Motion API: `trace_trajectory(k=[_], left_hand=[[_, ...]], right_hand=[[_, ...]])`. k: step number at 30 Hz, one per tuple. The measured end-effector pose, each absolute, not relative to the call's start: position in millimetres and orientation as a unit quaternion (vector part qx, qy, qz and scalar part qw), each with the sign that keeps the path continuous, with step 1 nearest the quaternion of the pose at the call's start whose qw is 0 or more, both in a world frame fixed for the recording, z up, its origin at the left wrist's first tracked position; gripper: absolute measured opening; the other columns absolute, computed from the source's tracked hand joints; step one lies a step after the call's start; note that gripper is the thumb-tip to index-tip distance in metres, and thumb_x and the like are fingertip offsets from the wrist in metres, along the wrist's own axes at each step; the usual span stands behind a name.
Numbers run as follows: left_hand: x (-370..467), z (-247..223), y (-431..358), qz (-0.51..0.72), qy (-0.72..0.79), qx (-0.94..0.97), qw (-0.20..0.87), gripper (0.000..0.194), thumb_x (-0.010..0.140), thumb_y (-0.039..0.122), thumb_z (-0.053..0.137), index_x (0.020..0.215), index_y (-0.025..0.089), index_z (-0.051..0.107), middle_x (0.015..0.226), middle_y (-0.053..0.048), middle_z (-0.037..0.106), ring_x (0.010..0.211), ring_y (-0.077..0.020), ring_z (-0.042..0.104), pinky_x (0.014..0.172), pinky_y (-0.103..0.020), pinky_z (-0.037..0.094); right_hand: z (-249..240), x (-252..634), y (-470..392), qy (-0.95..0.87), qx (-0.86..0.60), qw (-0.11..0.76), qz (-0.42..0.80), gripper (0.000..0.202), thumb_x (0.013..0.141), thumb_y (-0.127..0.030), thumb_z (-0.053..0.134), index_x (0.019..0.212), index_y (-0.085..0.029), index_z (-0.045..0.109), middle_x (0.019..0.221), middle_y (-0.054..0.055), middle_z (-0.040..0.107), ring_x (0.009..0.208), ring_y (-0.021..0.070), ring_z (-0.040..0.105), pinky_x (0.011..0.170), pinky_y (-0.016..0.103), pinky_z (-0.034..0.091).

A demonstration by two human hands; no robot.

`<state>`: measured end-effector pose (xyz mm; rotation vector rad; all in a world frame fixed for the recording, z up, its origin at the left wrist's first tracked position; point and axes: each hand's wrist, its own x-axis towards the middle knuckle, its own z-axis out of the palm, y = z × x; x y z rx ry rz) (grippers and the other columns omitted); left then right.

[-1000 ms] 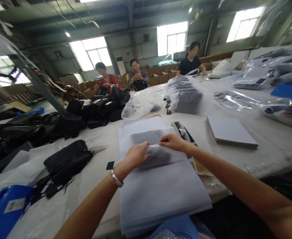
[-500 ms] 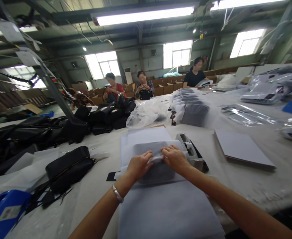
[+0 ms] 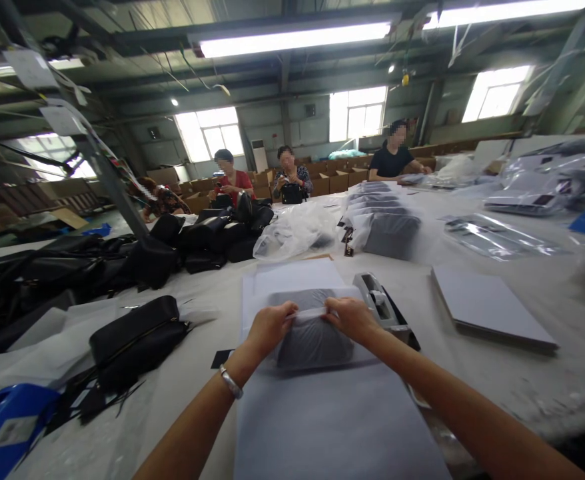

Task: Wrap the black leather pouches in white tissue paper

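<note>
In front of me a dark bag lies wrapped in thin white tissue paper, dark through the sheet. My left hand pinches the folded edge of the paper at its left side. At the other end of this fold, my right hand grips the same edge between thumb and fingers. The bundle rests on a stack of white sheets. Just beyond my right hand stands a grey tape dispenser. A black tag sticks out left of the bundle.
Black bags are heaped on the left, beside a blue bin. Several wrapped bags stand in a row ahead. A white board stack and clear plastic bags lie right. Co-workers sit across the table.
My fingers, spread over the tissue paper before, now pinch its folded edge. The paper is drawn tighter over the bag, which shows darker through it. Across the table, a co-worker's hands have lowered.
</note>
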<state>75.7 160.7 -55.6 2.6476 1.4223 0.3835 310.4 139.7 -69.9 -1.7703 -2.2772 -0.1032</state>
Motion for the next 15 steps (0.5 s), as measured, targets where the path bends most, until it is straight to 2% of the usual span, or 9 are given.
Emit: trace_trajectory(k=[5,11,13,15], left_hand=[[72,-50,165,0.139,0.458,0.877,0.052,0.034,0.093,0.023,0.057,0.126,0.029,0.058,0.108,0.002,0.075,0.099,-0.0173,0.07,0.079,-0.024,0.05],[61,-41,181,0.133,0.463,0.876,0.015,0.03,0.089,0.024,0.065,0.118,0.028,0.066,0.102,-0.001,0.076,0.096,-0.0206,0.071,0.08,-0.028,0.052],[61,-39,182,0.136,0.464,0.875,-0.006,0.03,0.089,0.023,0.065,0.119,0.026,0.066,0.102,-0.002,0.076,0.096,-0.0209,0.071,0.085,-0.031,0.052],[64,-41,179,0.143,0.465,0.873,-0.03,0.032,0.092,0.019,0.06,0.123,0.023,0.063,0.107,-0.005,0.075,0.1,-0.0211,0.07,0.101,-0.038,0.046]], right_hand=[[-65,311,143,-0.783,-0.611,0.114,-0.022,0.021,0.09,-0.043,0.063,0.096,-0.024,0.068,0.088,0.005,0.076,0.085,0.0248,0.07,0.064,0.029,0.037],[-62,310,146,-0.78,-0.616,0.104,-0.012,0.023,0.089,-0.046,0.064,0.094,-0.024,0.069,0.088,0.005,0.076,0.085,0.0244,0.07,0.063,0.028,0.035],[-60,309,148,-0.78,-0.618,0.103,-0.01,0.022,0.088,-0.045,0.065,0.093,-0.024,0.069,0.087,0.005,0.076,0.085,0.024,0.07,0.062,0.028,0.035],[-59,308,150,-0.779,-0.618,0.102,-0.009,0.021,0.088,-0.044,0.065,0.091,-0.025,0.07,0.086,0.004,0.076,0.084,0.0237,0.07,0.062,0.028,0.035]])
